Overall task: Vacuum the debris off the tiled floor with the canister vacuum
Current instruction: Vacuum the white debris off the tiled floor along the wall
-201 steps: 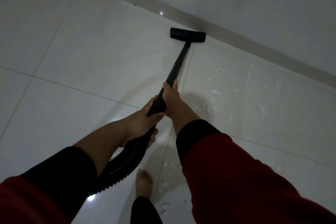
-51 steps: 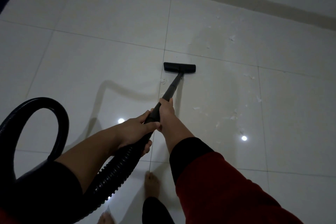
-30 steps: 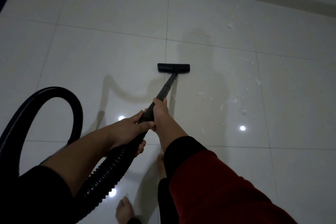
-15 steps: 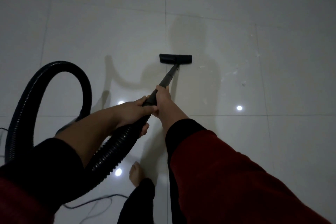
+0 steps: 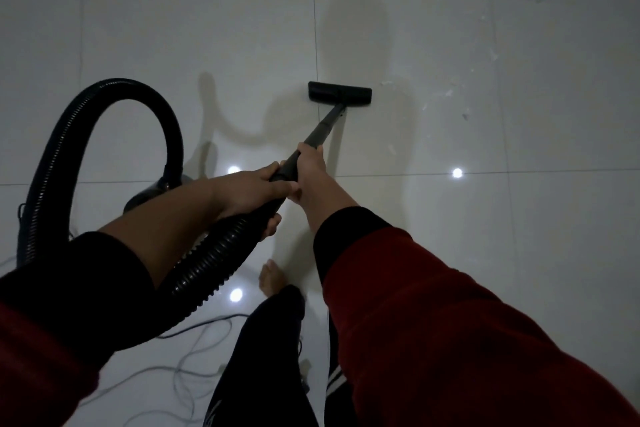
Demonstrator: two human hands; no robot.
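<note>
Both hands hold the black vacuum wand (image 5: pixel 325 126). My right hand (image 5: pixel 310 170) grips it higher up the tube, and my left hand (image 5: pixel 256 191) grips the handle end where the ribbed hose (image 5: pixel 207 260) joins. The flat black floor nozzle (image 5: pixel 340 93) rests on the white tiled floor (image 5: pixel 173 28) ahead of me, across a grout line. Small white bits of debris (image 5: pixel 448 92) lie scattered to the right of the nozzle. The hose loops up on the left (image 5: pixel 69 128) and runs down to the dark canister (image 5: pixel 156 189), mostly hidden behind my left arm.
A thin power cord (image 5: pixel 194 354) lies in loose loops on the floor at the lower left near my legs. My bare foot (image 5: pixel 272 279) stands just behind the wand. Ceiling lights reflect as bright spots (image 5: pixel 457 173) on the glossy tiles.
I have stepped back from the wall, which has left the view. The nozzle was drawn back over the tiles, and the hose loop, canister and cord have come into sight on the left.
</note>
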